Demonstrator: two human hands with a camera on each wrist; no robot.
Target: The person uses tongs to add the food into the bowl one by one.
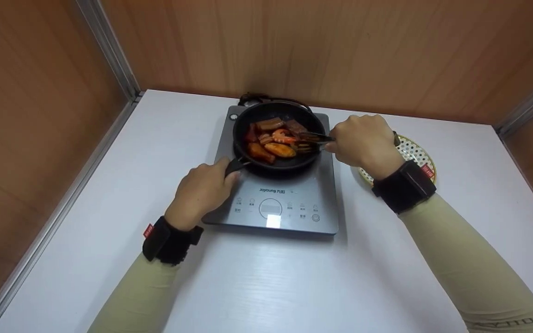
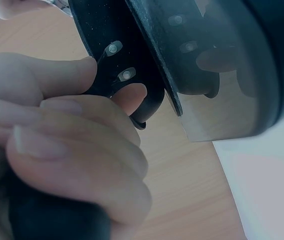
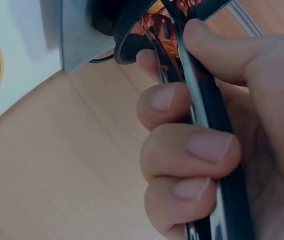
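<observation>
In the head view my left hand (image 1: pixel 201 190) grips the black handle (image 1: pixel 235 167) of a frying pan (image 1: pixel 313 121). The left wrist view has its fingers curled round that handle, beside two rivets on the pan's outer wall. My right hand (image 1: pixel 359 141) holds tongs (image 3: pixel 198 95) with dark grips, its fingers wrapped about both arms. The tongs' tips (image 1: pixel 307 136) reach into the right side of the pan, against the food. A red-orange shrimp (image 1: pixel 283 136) lies mid-pan, with a yellow-orange mussel-shaped piece (image 1: pixel 280 150) and brown slabs (image 1: pixel 269 124) around it.
The pan sits on the back part of a grey induction cooker (image 1: pixel 312 189) with its control panel in front. A dotted plate (image 1: pixel 420 152), yellow-rimmed, is partly hidden beneath the right hand and wrist. A black cable (image 1: pixel 253 96) lies behind the pan, near the wooden wall (image 1: pixel 285 46).
</observation>
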